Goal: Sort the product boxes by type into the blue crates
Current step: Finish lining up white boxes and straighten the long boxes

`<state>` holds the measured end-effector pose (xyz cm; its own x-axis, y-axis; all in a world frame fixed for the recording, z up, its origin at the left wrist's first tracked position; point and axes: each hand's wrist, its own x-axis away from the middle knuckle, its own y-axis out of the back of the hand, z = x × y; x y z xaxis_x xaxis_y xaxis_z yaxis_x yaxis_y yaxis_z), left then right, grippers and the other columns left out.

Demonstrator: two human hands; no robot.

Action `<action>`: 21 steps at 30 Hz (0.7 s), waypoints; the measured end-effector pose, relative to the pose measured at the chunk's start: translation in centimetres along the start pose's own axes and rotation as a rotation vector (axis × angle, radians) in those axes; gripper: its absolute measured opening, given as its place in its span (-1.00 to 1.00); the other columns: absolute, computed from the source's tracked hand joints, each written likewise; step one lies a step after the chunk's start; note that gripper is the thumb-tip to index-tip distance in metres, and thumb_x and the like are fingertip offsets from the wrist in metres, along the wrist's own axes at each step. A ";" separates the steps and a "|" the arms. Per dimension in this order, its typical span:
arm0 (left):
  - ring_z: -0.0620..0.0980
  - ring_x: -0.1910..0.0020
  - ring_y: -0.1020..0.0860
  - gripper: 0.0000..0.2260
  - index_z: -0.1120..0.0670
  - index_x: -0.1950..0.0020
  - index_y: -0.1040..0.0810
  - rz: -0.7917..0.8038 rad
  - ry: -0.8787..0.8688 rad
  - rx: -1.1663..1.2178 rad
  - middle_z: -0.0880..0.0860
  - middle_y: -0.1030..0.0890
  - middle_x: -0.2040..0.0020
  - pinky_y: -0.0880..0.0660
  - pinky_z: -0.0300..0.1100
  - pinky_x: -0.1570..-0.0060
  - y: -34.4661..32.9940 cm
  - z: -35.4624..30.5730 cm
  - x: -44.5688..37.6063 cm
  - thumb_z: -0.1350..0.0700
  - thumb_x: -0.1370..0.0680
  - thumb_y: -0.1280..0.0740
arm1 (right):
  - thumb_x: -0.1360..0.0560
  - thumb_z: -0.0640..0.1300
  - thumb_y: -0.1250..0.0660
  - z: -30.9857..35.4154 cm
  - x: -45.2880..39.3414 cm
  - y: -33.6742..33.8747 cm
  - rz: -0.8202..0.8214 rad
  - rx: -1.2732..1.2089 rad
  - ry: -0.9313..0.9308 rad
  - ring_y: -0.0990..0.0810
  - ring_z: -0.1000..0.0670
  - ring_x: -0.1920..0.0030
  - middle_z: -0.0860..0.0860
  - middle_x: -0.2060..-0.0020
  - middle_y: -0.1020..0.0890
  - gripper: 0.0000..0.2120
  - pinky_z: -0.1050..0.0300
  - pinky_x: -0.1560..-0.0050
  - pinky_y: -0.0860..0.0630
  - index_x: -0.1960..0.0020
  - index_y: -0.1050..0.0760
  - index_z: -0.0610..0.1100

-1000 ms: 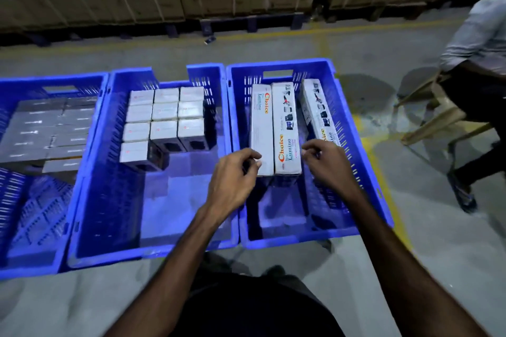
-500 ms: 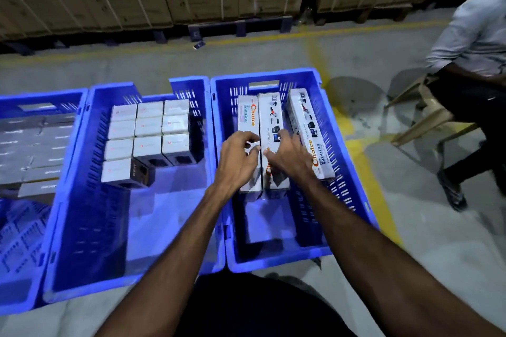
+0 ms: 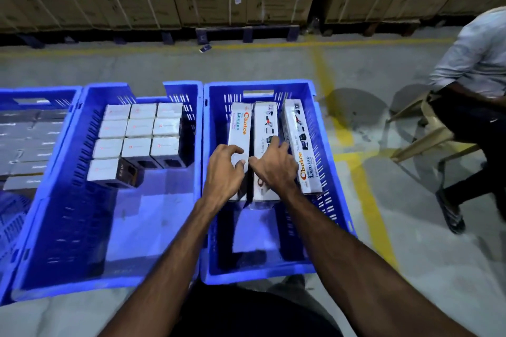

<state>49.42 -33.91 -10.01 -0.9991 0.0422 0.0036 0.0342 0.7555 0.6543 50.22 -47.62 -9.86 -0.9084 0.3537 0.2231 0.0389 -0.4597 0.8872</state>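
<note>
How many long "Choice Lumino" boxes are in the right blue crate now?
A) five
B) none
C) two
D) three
D: three long boxes lie side by side in the right crate, with the left hand and right hand resting on the two nearer the middle crate.

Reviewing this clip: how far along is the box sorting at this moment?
Done: the middle crate holds ten small white boxes in rows; the left crate holds grey boxes. In hand: the left hand and right hand rest on two of three long Choice boxes in the right crate. Left: all crates have free floor; no unsorted boxes are visible.
</note>
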 end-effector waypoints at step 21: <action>0.11 -0.46 -0.34 -0.63 0.00 -0.35 -0.57 0.028 0.057 -0.439 0.10 -0.47 -0.40 -0.31 0.21 -0.36 -5.6 -2.0 5.5 0.02 -0.54 -0.45 | -0.45 0.16 -0.50 -3.0 -2.9 3.1 -0.019 0.279 0.221 -0.54 -0.22 -0.21 -0.18 -0.24 -0.44 -0.38 -0.10 -0.02 -0.58 -0.32 -0.39 -0.15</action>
<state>43.70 -39.20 -12.16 -0.9982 0.0134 0.0592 0.0596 0.4046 0.9125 51.73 -52.54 -9.01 -0.9769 0.1614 0.1402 0.1060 -0.2038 0.9732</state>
